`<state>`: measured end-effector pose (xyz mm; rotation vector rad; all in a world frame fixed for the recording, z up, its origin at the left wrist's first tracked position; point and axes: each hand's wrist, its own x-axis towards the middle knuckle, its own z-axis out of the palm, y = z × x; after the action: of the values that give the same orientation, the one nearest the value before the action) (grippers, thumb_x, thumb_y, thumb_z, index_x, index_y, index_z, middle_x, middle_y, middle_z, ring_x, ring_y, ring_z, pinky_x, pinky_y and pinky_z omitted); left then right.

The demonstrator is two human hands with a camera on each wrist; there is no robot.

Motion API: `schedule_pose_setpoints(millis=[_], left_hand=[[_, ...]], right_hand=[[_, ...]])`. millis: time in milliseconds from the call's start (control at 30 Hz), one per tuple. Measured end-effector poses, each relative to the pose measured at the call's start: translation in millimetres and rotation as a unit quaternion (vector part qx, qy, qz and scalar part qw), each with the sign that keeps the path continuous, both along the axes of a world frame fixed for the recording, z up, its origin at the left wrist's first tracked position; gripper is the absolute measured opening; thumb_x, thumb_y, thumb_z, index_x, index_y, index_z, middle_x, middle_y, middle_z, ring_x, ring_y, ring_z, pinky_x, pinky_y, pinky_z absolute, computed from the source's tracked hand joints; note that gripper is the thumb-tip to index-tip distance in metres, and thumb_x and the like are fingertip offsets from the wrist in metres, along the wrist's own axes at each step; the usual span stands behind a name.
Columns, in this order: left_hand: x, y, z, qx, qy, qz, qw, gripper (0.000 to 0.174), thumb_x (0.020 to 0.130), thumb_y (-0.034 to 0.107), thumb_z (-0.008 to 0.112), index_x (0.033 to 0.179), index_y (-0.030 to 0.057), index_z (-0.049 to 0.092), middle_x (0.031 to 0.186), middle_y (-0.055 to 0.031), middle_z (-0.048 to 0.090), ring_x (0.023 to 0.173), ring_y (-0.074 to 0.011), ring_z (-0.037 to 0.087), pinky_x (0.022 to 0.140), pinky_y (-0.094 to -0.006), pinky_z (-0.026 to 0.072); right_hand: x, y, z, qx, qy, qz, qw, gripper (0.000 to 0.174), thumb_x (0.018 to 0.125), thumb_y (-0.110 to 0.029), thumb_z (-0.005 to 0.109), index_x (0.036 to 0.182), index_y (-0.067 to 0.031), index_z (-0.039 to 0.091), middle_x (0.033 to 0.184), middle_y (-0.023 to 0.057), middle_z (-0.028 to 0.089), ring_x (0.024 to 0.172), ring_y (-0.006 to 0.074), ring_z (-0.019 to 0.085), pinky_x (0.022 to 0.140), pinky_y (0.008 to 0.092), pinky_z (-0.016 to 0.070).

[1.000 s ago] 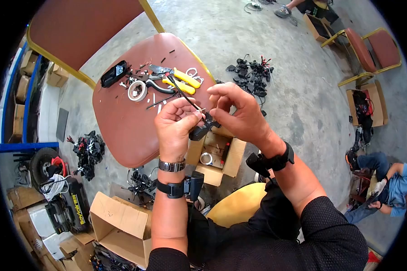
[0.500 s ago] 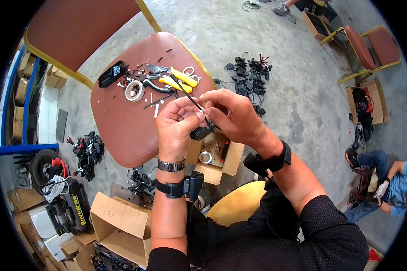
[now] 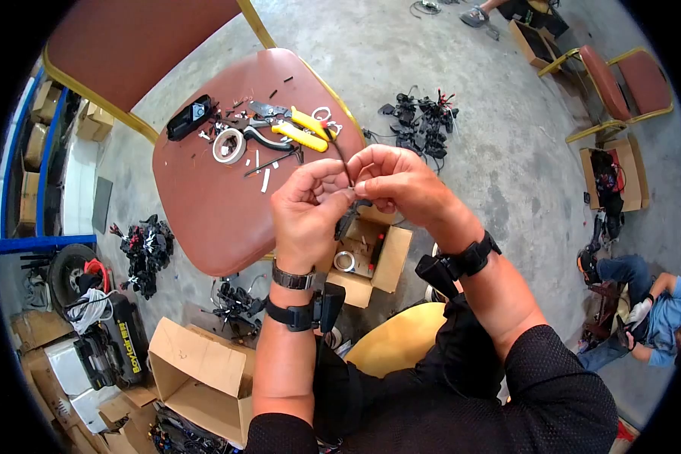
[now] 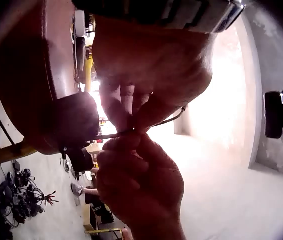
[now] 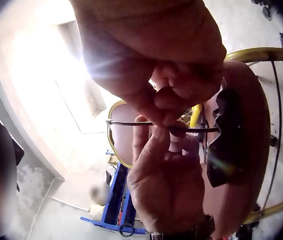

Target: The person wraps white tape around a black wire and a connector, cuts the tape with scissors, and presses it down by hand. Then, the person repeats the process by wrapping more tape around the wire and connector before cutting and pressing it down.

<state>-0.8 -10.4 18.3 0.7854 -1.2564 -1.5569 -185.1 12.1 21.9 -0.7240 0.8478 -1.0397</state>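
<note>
In the head view my left hand [image 3: 306, 208] and right hand [image 3: 405, 185] meet fingertip to fingertip in front of the chair seat. Both pinch a thin black cable [image 5: 126, 123] between thumb and fingers; the gripped spot is mostly covered by the fingertips. One stretch of the cable rises past the fingers to a reddish tip [image 3: 326, 126]. Below the hands hangs a black plastic device [image 3: 346, 223], partly hidden by the fingers. From the right wrist, this device [image 5: 226, 145] shows at the cable's other end.
On the brown chair seat [image 3: 197, 234] lie yellow-handled pliers [image 3: 299, 138], a tape roll [image 3: 228, 146], a black tray [image 3: 190, 118] and scraps. An open carton [image 3: 391, 265] stands below the hands. Cable bundles [image 3: 420, 125] lie on the floor. Another person [image 3: 662, 310] sits at right.
The right hand came in from apart to meet the left fingertips and now pinches the cable too. The cable has swung more upright, and both hands have shifted slightly right.
</note>
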Motion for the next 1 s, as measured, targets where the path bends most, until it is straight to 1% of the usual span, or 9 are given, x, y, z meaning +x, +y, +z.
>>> schedule_pose_setpoints(millis=[133, 233, 367, 467, 567, 767, 867, 967, 1000], left_hand=[[6.7, -10.6, -2.3, 0.073, 0.041, 0.016, 0.996, 0.033, 0.081, -0.013, 0.063, 0.112, -0.0035, 0.063, 0.093, -0.0053, 0.068, 0.077, -0.0093, 0.066, 0.062, -0.0209, 0.0534], [10.5, -14.5, -7.0, 0.101, 0.072, 0.008, 0.992, 0.035, 0.080, -0.012, 0.065, 0.114, -0.0033, 0.062, 0.091, -0.0071, 0.069, 0.074, -0.0111, 0.067, 0.057, -0.0203, 0.0520], [11.0, -14.2, -1.5, 0.142, 0.073, -0.005, 0.987, 0.037, 0.080, -0.012, 0.065, 0.116, -0.0031, 0.061, 0.090, -0.0077, 0.070, 0.072, -0.0122, 0.067, 0.056, -0.0211, 0.0521], [11.8, -14.9, -4.0, 0.147, 0.077, -0.016, 0.986, 0.038, 0.080, -0.013, 0.065, 0.117, -0.0033, 0.060, 0.090, -0.0082, 0.070, 0.070, -0.0126, 0.067, 0.055, -0.0216, 0.0518], [13.2, -16.4, -6.0, 0.142, 0.066, -0.034, 0.987, 0.040, 0.080, -0.013, 0.065, 0.118, -0.0034, 0.059, 0.090, -0.0087, 0.071, 0.070, -0.0128, 0.067, 0.054, -0.0217, 0.0511], [11.7, -13.9, -5.1, 0.147, 0.050, -0.035, 0.987, 0.040, 0.080, -0.011, 0.068, 0.118, -0.0029, 0.059, 0.090, -0.0083, 0.071, 0.069, -0.0118, 0.066, 0.054, -0.0216, 0.0498], [11.4, -12.3, -5.9, 0.134, 0.029, -0.034, 0.990, 0.040, 0.080, -0.010, 0.069, 0.118, -0.0021, 0.059, 0.089, -0.0073, 0.070, 0.068, -0.0111, 0.065, 0.055, -0.0215, 0.0495], [9.8, -9.9, -2.8, 0.091, 0.000, -0.032, 0.995, 0.041, 0.080, -0.010, 0.068, 0.119, -0.0018, 0.058, 0.089, -0.0056, 0.068, 0.070, -0.0099, 0.064, 0.057, -0.0209, 0.0493], [8.9, -8.6, -0.9, 0.072, -0.004, -0.032, 0.997, 0.041, 0.081, -0.010, 0.068, 0.120, -0.0019, 0.058, 0.089, -0.0049, 0.068, 0.072, -0.0093, 0.063, 0.058, -0.0206, 0.0494]], right_hand=[[16.0, 1.3, -3.9, -0.153, 0.096, -0.045, 0.983, 0.028, 0.084, 0.004, 0.067, 0.110, -0.0009, 0.061, 0.089, 0.0012, 0.064, 0.073, 0.0073, 0.060, 0.060, 0.0229, 0.0493], [16.2, 8.0, 5.8, -0.288, 0.310, -0.083, 0.902, 0.033, 0.082, 0.008, 0.065, 0.113, -0.0020, 0.061, 0.088, 0.0004, 0.062, 0.075, 0.0069, 0.060, 0.064, 0.0239, 0.0508], [22.2, 4.9, 6.5, -0.430, 0.414, -0.127, 0.792, 0.035, 0.077, 0.005, 0.068, 0.111, -0.0042, 0.064, 0.091, 0.0095, 0.066, 0.076, 0.0226, 0.067, 0.067, 0.0331, 0.0556], [22.1, 1.9, 3.3, -0.489, 0.448, -0.151, 0.733, 0.034, 0.076, 0.002, 0.070, 0.109, -0.0061, 0.065, 0.091, 0.0110, 0.067, 0.078, 0.0294, 0.067, 0.069, 0.0375, 0.0562], [19.8, 2.6, 3.7, -0.498, 0.467, -0.145, 0.716, 0.031, 0.077, 0.000, 0.070, 0.107, -0.0076, 0.066, 0.087, 0.0088, 0.067, 0.079, 0.0282, 0.067, 0.069, 0.0374, 0.0561], [18.2, 5.2, 6.0, -0.486, 0.471, -0.134, 0.723, 0.026, 0.078, -0.001, 0.069, 0.104, -0.0076, 0.067, 0.086, 0.0089, 0.067, 0.077, 0.0285, 0.066, 0.069, 0.0373, 0.0560], [16.0, 7.8, 8.2, -0.452, 0.453, -0.120, 0.759, 0.026, 0.080, 0.000, 0.067, 0.104, -0.0070, 0.067, 0.087, 0.0106, 0.067, 0.075, 0.0283, 0.066, 0.069, 0.0353, 0.0556], [13.8, 9.3, 6.3, -0.377, 0.382, -0.113, 0.836, 0.025, 0.083, 0.001, 0.064, 0.107, -0.0044, 0.065, 0.085, 0.0078, 0.067, 0.072, 0.0201, 0.066, 0.067, 0.0314, 0.0540], [14.2, 9.5, 5.5, -0.321, 0.324, -0.110, 0.883, 0.024, 0.084, 0.000, 0.063, 0.108, -0.0032, 0.065, 0.084, 0.0063, 0.066, 0.072, 0.0168, 0.065, 0.066, 0.0296, 0.0529]])
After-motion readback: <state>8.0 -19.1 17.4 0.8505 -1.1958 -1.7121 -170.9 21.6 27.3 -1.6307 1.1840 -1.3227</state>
